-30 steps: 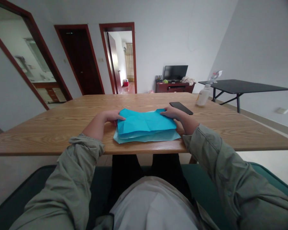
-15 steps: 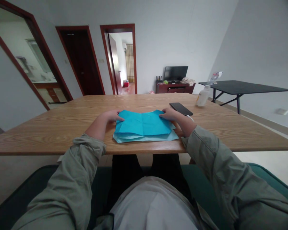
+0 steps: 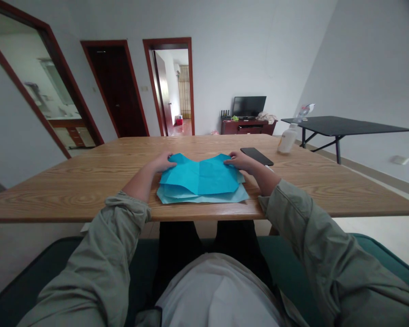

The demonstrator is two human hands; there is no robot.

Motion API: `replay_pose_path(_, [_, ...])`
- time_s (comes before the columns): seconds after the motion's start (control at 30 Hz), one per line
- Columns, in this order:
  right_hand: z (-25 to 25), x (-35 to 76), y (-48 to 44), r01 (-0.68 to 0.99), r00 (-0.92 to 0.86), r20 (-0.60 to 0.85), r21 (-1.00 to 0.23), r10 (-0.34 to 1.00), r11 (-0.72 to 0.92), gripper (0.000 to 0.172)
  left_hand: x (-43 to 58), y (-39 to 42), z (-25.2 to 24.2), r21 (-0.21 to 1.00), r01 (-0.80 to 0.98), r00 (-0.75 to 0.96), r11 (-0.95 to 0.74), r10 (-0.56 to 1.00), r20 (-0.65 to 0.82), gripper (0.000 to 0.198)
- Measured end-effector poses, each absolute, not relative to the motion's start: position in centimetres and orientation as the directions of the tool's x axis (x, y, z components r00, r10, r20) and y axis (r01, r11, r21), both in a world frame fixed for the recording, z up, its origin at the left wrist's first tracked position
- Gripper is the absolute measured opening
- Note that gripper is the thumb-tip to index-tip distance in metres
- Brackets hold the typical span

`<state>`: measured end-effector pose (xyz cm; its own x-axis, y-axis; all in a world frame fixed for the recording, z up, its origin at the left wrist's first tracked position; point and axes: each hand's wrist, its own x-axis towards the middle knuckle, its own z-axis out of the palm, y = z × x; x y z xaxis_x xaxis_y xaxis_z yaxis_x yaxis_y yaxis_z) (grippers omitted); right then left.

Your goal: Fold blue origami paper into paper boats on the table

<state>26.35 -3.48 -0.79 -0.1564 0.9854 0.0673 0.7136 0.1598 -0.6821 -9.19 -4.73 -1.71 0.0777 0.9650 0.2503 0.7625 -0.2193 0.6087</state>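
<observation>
A creased sheet of bright blue paper point(image 3: 201, 177) is held between my two hands near the table's front edge. My left hand point(image 3: 162, 162) pinches its far left corner, and my right hand point(image 3: 237, 161) pinches its far right corner. The sheet sags along a fold in the middle, and its far corners are raised. Beneath it lie paler blue sheets point(image 3: 191, 199), whose near edges stick out on the wooden table point(image 3: 122, 159). How many sheets are underneath I cannot tell.
Just beyond my right hand a black phone point(image 3: 256, 156) lies on the table. A whitish plastic bottle point(image 3: 287, 139) stands farther right. Behind are a black folding table point(image 3: 344, 125), a television point(image 3: 248, 106) on a dark red cabinet point(image 3: 245, 128) and an open doorway point(image 3: 177, 91).
The top blue sheet's far corners have risen, and it dips more at the middle fold. Paper and both hands have shifted slightly left. My grip on both corners is unchanged.
</observation>
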Motion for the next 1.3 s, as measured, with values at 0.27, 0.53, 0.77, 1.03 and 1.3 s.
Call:
replay_pose_path(0.27, [-1.2, 26.3, -3.4, 0.486, -0.133, -0.023, -0.873, 0.991, 0.044, 0.059, -9.3, -4.5, -1.3, 0.526, 0.781, 0.009, -0.338, 0.848, 0.531, 0.05])
replay_pose_path(0.53, [-1.2, 25.9, -4.1, 0.439, -0.166, 0.05, -0.89, 0.985, 0.119, 0.069, -9.0, -5.2, -1.3, 0.53, 0.778, -0.063, -0.337, 0.798, 0.599, 0.053])
replay_pose_path(0.77, [-1.1, 25.9, -2.7, 0.292, 0.028, 0.366, -0.893, 0.93, 0.342, 0.071, -8.6, -5.4, -0.5, 0.664, 0.587, -0.21, -0.464, 0.705, 0.678, 0.051])
replay_pose_path(1.03, [-0.4, 26.2, -2.7, 0.44, 0.133, 0.528, -0.79, 0.839, 0.427, 0.046, -7.8, -4.8, -1.9, 0.97, 0.035, 0.024, -0.24, 0.971, 0.239, 0.073])
replay_pose_path(1.3, [0.9, 25.7, -4.8, 0.588, 0.137, 0.737, -0.598, 0.663, 0.544, 0.036, -7.8, -4.2, -2.0, 0.912, 0.218, -0.113, -0.348, 0.919, 0.378, 0.059])
